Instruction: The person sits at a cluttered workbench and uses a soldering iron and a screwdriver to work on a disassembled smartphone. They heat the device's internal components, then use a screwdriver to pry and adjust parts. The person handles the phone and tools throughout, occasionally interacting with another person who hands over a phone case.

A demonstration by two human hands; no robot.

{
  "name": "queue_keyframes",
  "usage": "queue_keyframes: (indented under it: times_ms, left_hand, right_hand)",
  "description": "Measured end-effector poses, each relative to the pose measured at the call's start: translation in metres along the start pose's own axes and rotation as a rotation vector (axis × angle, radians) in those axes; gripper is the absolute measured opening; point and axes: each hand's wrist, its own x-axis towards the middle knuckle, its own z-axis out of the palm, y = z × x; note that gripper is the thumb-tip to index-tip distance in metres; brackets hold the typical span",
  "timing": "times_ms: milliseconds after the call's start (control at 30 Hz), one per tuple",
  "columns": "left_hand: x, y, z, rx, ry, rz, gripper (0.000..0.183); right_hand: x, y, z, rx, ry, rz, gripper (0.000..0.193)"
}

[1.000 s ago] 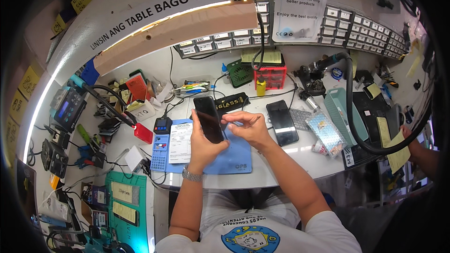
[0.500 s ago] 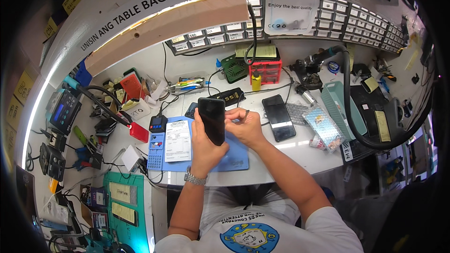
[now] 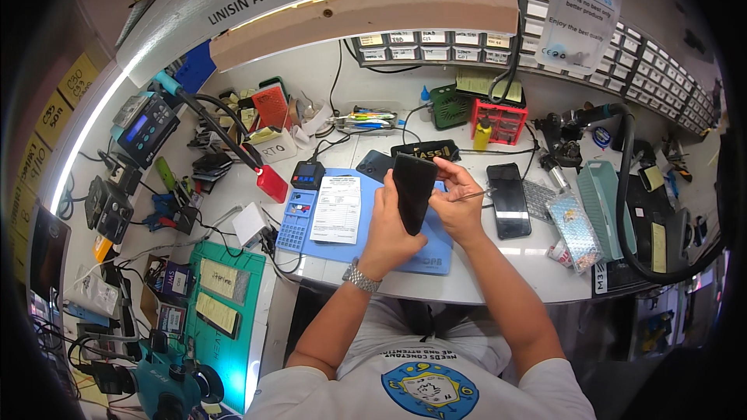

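In my left hand (image 3: 391, 239) is a black smartphone (image 3: 414, 193), tilted upright with its dark screen showing, above a blue work mat (image 3: 424, 258). My right hand (image 3: 461, 206) is at the phone's right edge, its index finger near the top corner. A thin, pointed tool (image 3: 471, 196) sticks out of its pinched fingers; I cannot make out its exact kind. On the mat's left lies a printed paper form (image 3: 336, 210). Behind the held phone another dark phone (image 3: 376, 163) lies partly covered. A further black phone (image 3: 510, 201) rests on the white table to the right.
Right of that phone are a bubble-wrap pouch (image 3: 577, 229) and a pale green tray (image 3: 605, 206). A thick black hose (image 3: 625, 179) arches over the right side. At the back stand a red drawer box (image 3: 498, 120) and a yellow bottle (image 3: 482, 134). A red-handled tool (image 3: 271, 183) stands at left.
The whole view has swung left, so the bench sits further right in the picture. My right hand has shifted lower along the phone's edge, and the thin tool now shows in its fingers.
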Motion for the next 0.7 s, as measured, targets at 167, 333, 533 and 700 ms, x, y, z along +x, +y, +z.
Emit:
queue_keyframes:
  times_ms: [167, 333, 533, 700]
  left_hand:
    - [-0.003, -0.001, 0.001, -0.075, -0.027, -0.041, 0.126]
    - [-0.002, -0.002, 0.002, -0.086, -0.029, -0.019, 0.126]
    - [0.0, -0.002, 0.004, -0.099, -0.045, 0.006, 0.12]
    - [0.0, -0.001, 0.005, -0.127, -0.068, -0.014, 0.118]
  right_hand:
    - [-0.001, 0.003, 0.0, -0.084, 0.054, -0.021, 0.058]
    - [0.002, -0.005, -0.007, -0.165, 0.071, -0.029, 0.047]
    - [0.007, -0.014, -0.018, -0.222, 0.126, -0.077, 0.026]
    - [0.016, -0.02, -0.023, -0.229, 0.036, -0.126, 0.023]
